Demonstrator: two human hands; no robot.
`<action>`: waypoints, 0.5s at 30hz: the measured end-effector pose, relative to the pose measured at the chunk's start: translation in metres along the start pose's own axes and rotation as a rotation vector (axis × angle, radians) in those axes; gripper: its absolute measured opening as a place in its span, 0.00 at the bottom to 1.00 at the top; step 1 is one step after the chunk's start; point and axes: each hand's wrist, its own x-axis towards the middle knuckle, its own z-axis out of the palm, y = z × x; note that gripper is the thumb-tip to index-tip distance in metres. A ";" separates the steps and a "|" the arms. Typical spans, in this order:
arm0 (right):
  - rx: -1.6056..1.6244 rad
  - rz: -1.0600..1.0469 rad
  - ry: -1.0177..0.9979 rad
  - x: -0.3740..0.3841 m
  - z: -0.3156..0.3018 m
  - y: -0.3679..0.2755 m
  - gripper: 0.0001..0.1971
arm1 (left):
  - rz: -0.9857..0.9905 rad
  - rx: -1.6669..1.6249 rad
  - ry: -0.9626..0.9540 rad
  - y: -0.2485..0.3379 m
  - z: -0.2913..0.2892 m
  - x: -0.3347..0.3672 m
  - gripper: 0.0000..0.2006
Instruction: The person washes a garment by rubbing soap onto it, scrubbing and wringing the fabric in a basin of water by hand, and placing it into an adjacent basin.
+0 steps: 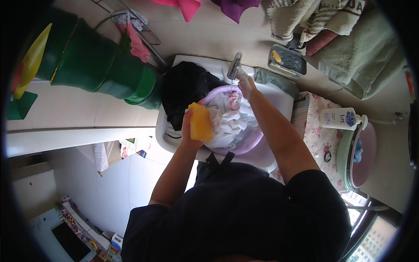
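My left hand (186, 129) is closed around a thick yellow block (201, 122), either a sponge or a bar of soap. It holds the block over the left rim of a lilac basin (255, 142). White wet laundry (229, 122), with a red-and-white striped patch, fills the basin. My right hand (247, 86), whitish as if with suds, reaches to the metal tap (235, 65). Its fingers stretch up beside the tap; their tips are partly hidden. A thin stream seems to fall from the tap into the basin.
The basin stands in a white sink (279, 105). Black cloth (185, 87) lies on the sink's left side. A soap dish (287, 61) hangs beyond, near towels (362, 56). On the right, a flowered cover (318, 118) bears a white pump bottle (340, 118) and stacked basins (363, 155).
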 end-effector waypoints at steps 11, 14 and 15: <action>-0.160 0.243 -0.304 -0.161 -0.020 -0.013 0.33 | -0.212 -0.057 -0.276 -0.005 0.041 0.049 0.26; -0.148 -0.066 -0.298 -0.161 -0.034 -0.027 0.28 | -0.172 0.028 -0.280 -0.011 0.036 0.062 0.26; -0.040 -0.246 -0.273 -0.170 -0.028 -0.039 0.23 | -0.153 0.070 -0.234 -0.015 0.032 0.063 0.26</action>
